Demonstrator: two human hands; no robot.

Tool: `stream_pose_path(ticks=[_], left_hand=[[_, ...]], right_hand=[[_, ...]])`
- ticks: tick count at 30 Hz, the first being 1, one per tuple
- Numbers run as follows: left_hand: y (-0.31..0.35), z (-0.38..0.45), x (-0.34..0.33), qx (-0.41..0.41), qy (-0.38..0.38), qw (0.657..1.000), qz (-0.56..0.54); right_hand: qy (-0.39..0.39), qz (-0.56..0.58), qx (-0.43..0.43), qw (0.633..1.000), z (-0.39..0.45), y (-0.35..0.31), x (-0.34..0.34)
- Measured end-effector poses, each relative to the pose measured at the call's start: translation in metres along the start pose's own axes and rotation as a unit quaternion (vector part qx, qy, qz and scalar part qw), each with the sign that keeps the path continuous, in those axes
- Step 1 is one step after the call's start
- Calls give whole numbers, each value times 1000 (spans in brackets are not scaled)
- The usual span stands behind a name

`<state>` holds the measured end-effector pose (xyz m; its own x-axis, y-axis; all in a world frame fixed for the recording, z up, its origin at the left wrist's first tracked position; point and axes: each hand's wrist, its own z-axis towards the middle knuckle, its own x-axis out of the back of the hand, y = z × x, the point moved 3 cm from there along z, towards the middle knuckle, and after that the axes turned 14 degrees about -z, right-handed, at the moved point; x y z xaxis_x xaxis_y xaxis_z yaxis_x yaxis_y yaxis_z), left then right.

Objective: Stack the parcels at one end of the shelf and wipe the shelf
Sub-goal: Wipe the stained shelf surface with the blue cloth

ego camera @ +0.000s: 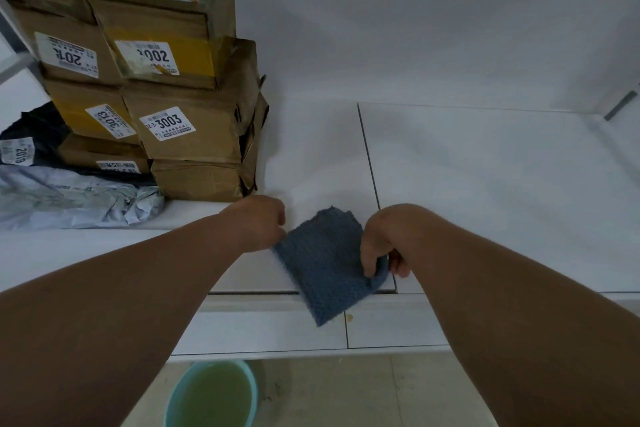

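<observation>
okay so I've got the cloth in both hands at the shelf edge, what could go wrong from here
1. The blue cloth overhangs the shelf front; if either grip slips, it may drop toward the basin of greenish water below.
2. Wiping leftward could nudge the stacked parcels, which look unevenly piled and might topple.

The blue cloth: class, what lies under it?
The blue cloth lies on the white shelf, its lower corner hanging past the front edge. Whatever surface it covers is hidden.
</observation>
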<state>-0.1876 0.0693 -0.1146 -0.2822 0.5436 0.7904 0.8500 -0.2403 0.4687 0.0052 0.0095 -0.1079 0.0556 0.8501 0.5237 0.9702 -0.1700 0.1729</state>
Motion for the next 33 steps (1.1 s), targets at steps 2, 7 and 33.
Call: stream_pose_path(ticks=[2, 7, 33], left_hand=[[4, 2, -8, -1, -17, 1000, 11], [9, -1, -16, 17, 5, 999, 35], [30, -16, 63, 32, 87, 914, -396]], right_hand=[[56, 17, -14, 998, 10, 1, 0], [249, 105, 12, 963, 15, -2, 0], [359, 242, 154, 888, -48, 13, 52]])
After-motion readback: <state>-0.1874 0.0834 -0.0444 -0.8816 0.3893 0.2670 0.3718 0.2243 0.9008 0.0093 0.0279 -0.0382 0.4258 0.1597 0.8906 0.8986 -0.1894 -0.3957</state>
